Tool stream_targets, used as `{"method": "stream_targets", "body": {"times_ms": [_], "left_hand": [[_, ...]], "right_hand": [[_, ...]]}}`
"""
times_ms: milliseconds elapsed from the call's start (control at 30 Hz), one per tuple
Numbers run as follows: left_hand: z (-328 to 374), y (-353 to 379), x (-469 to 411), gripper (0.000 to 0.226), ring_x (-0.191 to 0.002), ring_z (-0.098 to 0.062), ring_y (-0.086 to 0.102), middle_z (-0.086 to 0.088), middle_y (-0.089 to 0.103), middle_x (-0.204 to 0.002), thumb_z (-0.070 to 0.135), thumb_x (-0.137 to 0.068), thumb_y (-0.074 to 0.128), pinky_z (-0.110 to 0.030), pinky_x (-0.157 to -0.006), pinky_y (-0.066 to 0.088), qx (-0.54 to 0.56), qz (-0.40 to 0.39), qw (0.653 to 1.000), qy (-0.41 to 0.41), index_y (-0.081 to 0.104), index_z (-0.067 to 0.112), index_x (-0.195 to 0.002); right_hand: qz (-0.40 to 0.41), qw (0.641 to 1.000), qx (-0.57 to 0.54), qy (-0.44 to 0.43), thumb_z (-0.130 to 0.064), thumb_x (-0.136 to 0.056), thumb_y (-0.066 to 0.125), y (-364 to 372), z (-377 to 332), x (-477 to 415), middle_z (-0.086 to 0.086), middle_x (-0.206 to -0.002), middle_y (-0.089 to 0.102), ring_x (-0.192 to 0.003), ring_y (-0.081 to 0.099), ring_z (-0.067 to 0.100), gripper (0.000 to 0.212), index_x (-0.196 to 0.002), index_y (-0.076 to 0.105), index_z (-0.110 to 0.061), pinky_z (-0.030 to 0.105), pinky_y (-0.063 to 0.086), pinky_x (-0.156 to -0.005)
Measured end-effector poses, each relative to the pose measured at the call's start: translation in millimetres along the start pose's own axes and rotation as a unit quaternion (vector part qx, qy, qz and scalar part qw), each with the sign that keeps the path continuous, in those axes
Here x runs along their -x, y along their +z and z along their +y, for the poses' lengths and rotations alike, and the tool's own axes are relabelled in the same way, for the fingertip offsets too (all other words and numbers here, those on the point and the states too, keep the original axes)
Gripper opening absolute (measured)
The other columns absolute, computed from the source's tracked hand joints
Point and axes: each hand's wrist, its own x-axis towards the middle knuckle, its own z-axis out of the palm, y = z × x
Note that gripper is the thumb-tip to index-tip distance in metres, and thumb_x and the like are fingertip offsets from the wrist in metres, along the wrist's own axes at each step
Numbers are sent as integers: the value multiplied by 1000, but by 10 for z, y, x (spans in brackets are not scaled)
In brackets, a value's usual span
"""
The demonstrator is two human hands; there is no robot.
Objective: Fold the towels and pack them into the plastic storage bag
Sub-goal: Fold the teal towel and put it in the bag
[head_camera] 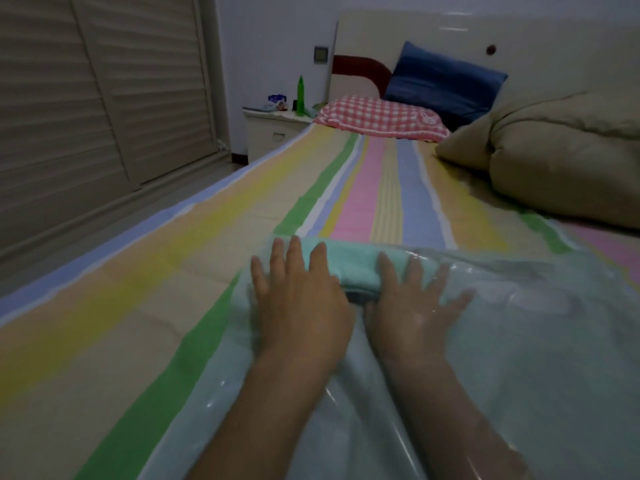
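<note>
Clear plastic storage bag (536, 323) under my two flat hands.
My left hand (298, 299) and right hand (412, 306) lie open, fingers straight and spread, fingertips on the folded teal towel (349, 263) at the bag's far end; film seems to cover my right hand. Beyond, striped sheet (207, 237), beige quilt (561, 161), checked pillow (377, 117).

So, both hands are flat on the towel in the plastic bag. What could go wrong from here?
1. The left hand and right hand press the folded towel with straight fingers; a harder push may shift its layers and spoil the fold.
2. The right hand seems to lie under the film of the plastic bag; pulling it out may drag the towel back.
</note>
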Motion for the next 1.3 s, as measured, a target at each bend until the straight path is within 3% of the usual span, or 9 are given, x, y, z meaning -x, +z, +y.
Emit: {"method": "stream_targets", "body": {"times_ms": [200, 400, 600, 733, 833, 967, 1100, 1233, 1300], "left_hand": [[82, 187, -696, 52, -148, -19, 1, -1, 6, -161, 45, -100, 25, -50, -118, -5, -28, -101, 990, 98, 18, 33, -151], [134, 325, -791, 55, -148, -16, 1, 1, 3, -161, 51, -100, 12, -49, -119, 1, -39, -217, 964, 146, 11, 33, -152], [289, 332, -789, 57, -148, -14, 0, 4, 0, -161, 55, -98, 8, -47, -119, -2, -8, -238, 956, 172, 10, 35, -152], [311, 356, -776, 59, -148, -14, 0, 4, -1, -161, 57, -97, 7, -46, -119, -2, -7, -250, 953, 171, 9, 35, -152], [300, 351, -789, 60, -148, -14, 1, 4, 0, -161, 58, -97, 7, -47, -119, -2, 6, -254, 952, 169, 10, 35, -152], [279, 376, -809, 56, -148, -13, 3, 3, 4, -161, 53, -99, 9, -47, -119, -2, 49, -264, 948, 173, 12, 35, -151], [122, 266, -698, 46, -146, -9, 13, 2, 20, -159, 38, -103, 25, -39, -119, 2, 155, -124, 972, 125, 31, 27, -148], [-168, -60, -231, 49, -144, -11, 21, 0, 30, -154, 42, -98, 25, -37, -118, 10, 100, -46, 988, 104, 40, 24, -142], [-324, -193, -46, 64, -141, -15, 28, -2, 36, -151, 50, -88, 15, -37, -116, 18, 51, -47, 992, 109, 41, 25, -141]], "right_hand": [[-48, 997, -67, 9, -46, -87, 54, -28, 76, -25, 15, -159, -4, -137, 21, 45, 78, -150, 10, -39, 56, 25, -107], [-30, 993, -100, -56, -45, -71, 58, 8, 90, -94, 25, -138, 47, -110, 53, 51, 63, -132, 56, -28, 53, 43, -96], [34, 967, -122, -220, -30, -48, 76, -117, -58, -104, 26, -102, 68, -86, 67, 40, 66, -106, 70, 2, 46, 58, -69], [-103, 961, -151, -209, -46, -87, 34, -131, -72, -103, 17, -149, 35, -135, 33, 30, 67, -146, 31, -15, 36, 30, -109], [-126, 943, -95, -292, -53, -62, -16, -100, -61, -131, 10, -160, 1, -146, 3, 27, 98, -153, 1, -19, 40, -2, -117], [-7, 943, -143, -301, -35, -78, 29, -18, -71, -147, 29, -129, 55, -118, 51, 43, 68, -130, 53, 2, 46, 47, -94], [-34, 948, -119, -294, -19, -77, 47, 140, -120, -240, 28, -115, 63, -101, 59, 55, 53, -125, 51, 4, 61, 54, -65], [-4, 956, -119, -268, -20, -84, 62, 44, -263, -538, 33, -124, 56, -107, 52, 62, 36, -113, 66, 1, 70, 47, -77], [-31, 980, -107, -166, -39, -92, 56, 26, -273, -589, 35, -145, 31, -129, 38, 52, 60, -139, 45, -6, 57, 36, -104]]}}
